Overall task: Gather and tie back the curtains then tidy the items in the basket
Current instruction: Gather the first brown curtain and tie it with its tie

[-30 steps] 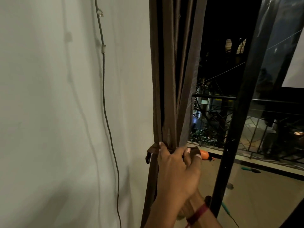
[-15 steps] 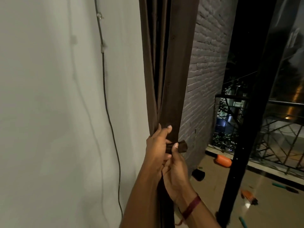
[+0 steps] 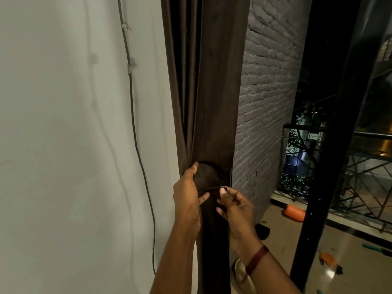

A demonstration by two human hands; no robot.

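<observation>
Head view: one brown curtain [image 3: 214, 102] is seen, gathered into a single narrow bundle that hangs between a white wall [image 3: 63, 145] on the left and a grey brick wall [image 3: 267, 102] on the right. Two hands are raised to it at mid-height. The left hand [image 3: 187, 200] is curled round the left side of the bundle, the fabric bunched above its fingers. The right hand [image 3: 235, 209] is just beside it, and a thin dark tie-back [image 3: 214, 188] is pinched between its thumb and fingers across the front of the curtain. Whether the tie-back runs fully round the bundle cannot be told. No basket is seen.

The tying is judged to be under way, not finished. The tie-back could slip from the pinch if it is pulled before being looped or knotted, since only its end appears to be held. The folds could spill back out on the right if the left grip is loosened too soon. A loose knot would let the bundle sag.

Counted: one curtain, one tie-back, two hands, one red wristband [image 3: 257, 259] on the right wrist, one cable [image 3: 135, 132] clipped down the white wall, one black frame post [image 3: 331, 145], one orange thing [image 3: 293, 213] on the far floor.
</observation>
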